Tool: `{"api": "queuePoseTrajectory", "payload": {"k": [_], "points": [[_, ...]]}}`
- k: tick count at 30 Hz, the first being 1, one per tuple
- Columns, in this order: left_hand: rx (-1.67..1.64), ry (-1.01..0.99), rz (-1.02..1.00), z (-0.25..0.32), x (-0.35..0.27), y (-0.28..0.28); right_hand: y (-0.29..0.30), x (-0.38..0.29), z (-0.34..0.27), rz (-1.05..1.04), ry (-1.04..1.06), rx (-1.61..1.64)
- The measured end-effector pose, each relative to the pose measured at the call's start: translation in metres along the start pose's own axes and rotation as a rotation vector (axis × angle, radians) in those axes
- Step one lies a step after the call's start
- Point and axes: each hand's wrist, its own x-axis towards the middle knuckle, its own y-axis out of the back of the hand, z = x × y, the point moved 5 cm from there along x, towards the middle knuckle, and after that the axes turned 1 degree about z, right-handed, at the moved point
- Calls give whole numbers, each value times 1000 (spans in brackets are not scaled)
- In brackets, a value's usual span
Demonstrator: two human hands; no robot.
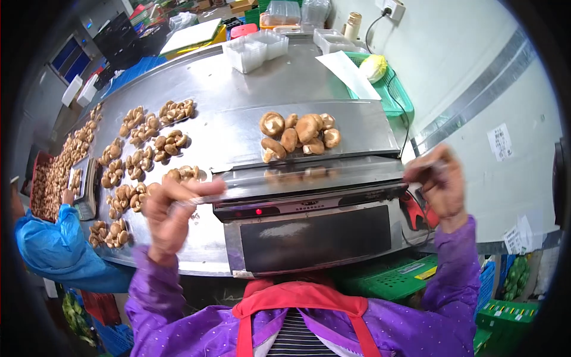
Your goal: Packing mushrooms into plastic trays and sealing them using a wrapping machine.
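My left hand (171,212), blurred by motion, pinches clear plastic film (189,202) at the left end of a film-wrapping machine (312,238). Off the machine's right end, my right hand (439,185) is raised with fingertips pinched together; a faint glint of film shows there, blurred. Between the hands, a glossy surface along the machine's top reflects the mushrooms. Just behind it, a group of shiitake mushrooms (296,134) sits on the flat metal plate (236,129); the tray beneath them is barely visible. A red light glows on the machine's front.
Several mushroom portions (138,163) cover the steel table (209,80) at left. A co-worker's blue sleeve (67,250) reaches a scale (84,187) beside heaped mushrooms. Clear trays (254,51) stand behind. A green basket (399,100) and hanging cord line the right wall.
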Motion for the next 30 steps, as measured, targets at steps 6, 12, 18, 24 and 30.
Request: {"api": "queuePoseTrajectory", "payload": {"k": [6, 12, 18, 24, 30], "points": [[915, -456, -299, -31, 156, 17, 8, 150, -8, -76, 581, -1417], [1493, -374, -752, -187, 171, 53, 63, 185, 105, -319, 292, -1877], [1014, -36, -573, -222, 137, 30, 74, 154, 152, -222, 69, -1545], [43, 693, -256, -197, 78, 10, 53, 110, 137, 23, -323, -846], [-282, 980, 171, -167, 71, -12, 32, 94, 138, 419, -454, -96]]}}
